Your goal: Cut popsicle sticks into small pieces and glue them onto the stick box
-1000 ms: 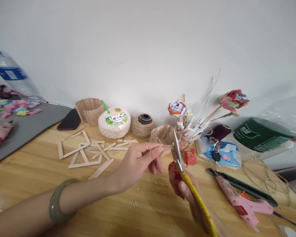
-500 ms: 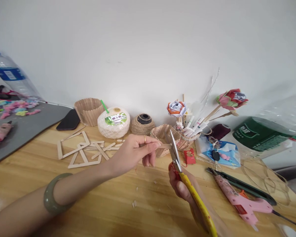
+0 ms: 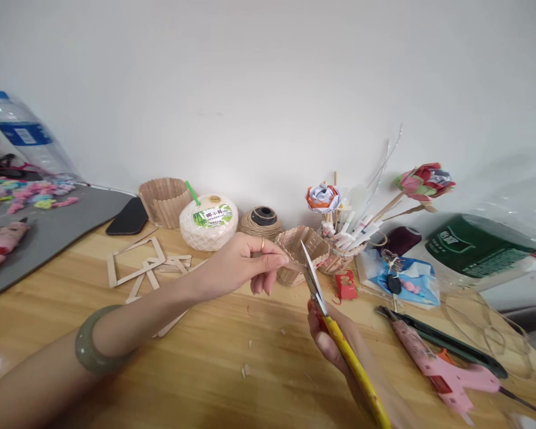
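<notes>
Between the thumb and fingers of my left hand (image 3: 261, 265) a thin wooden craft stick (image 3: 298, 266) is pinched, pointing right. My right hand (image 3: 333, 336) grips a pair of scissors (image 3: 316, 287) with yellow handles. The blades point up and to the left, at the free end of the stick; whether they are fully closed on it is hard to see. Right behind the blades stands a small cup made of craft sticks (image 3: 290, 241). Small wood chips (image 3: 245, 370) lie on the table below my hands.
Craft-stick frames (image 3: 136, 262) lie left of my forearm. Along the wall stand a larger stick cup (image 3: 163, 202), a wrapped coconut (image 3: 208, 223), a twine spool (image 3: 261, 223) and paper flowers (image 3: 324, 198). A pink glue gun (image 3: 446, 372) and a dark green cutter (image 3: 455, 345) lie right.
Both hands have shifted slightly left against the table, with the stick and scissors still held. My left forearm has moved up, and a loose stick now shows below it.
</notes>
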Tool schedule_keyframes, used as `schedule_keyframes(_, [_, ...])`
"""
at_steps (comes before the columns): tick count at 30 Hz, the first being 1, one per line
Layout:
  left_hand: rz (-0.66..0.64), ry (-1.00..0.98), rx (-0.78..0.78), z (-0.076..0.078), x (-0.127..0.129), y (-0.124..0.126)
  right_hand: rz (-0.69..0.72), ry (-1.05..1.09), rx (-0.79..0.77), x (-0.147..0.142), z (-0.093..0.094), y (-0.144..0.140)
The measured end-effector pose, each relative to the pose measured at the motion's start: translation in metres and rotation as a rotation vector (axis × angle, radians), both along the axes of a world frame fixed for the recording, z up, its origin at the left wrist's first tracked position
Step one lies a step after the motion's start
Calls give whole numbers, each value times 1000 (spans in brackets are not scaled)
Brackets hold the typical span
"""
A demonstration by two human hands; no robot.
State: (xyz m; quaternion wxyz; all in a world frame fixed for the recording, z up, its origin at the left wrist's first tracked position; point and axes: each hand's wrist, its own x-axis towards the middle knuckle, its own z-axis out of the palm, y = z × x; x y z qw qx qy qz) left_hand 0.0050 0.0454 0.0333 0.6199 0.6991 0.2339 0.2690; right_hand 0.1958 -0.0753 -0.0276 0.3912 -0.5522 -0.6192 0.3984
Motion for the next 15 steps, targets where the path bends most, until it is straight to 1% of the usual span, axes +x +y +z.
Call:
schedule_keyframes(4, [0, -13, -70, 0, 0, 2, -20, -58, 12, -2, 7, 1])
schedule_keyframes(7, [16, -59, -92, 0, -1, 3, -7, -71, -6, -4, 9, 2])
schedule_keyframes(12, [77, -137, -81, 1, -1, 6, 0, -64, -43, -7, 6, 3])
schedule_keyframes(15, [86, -161, -54, 1, -1, 7, 25, -70, -63, -8, 2, 4])
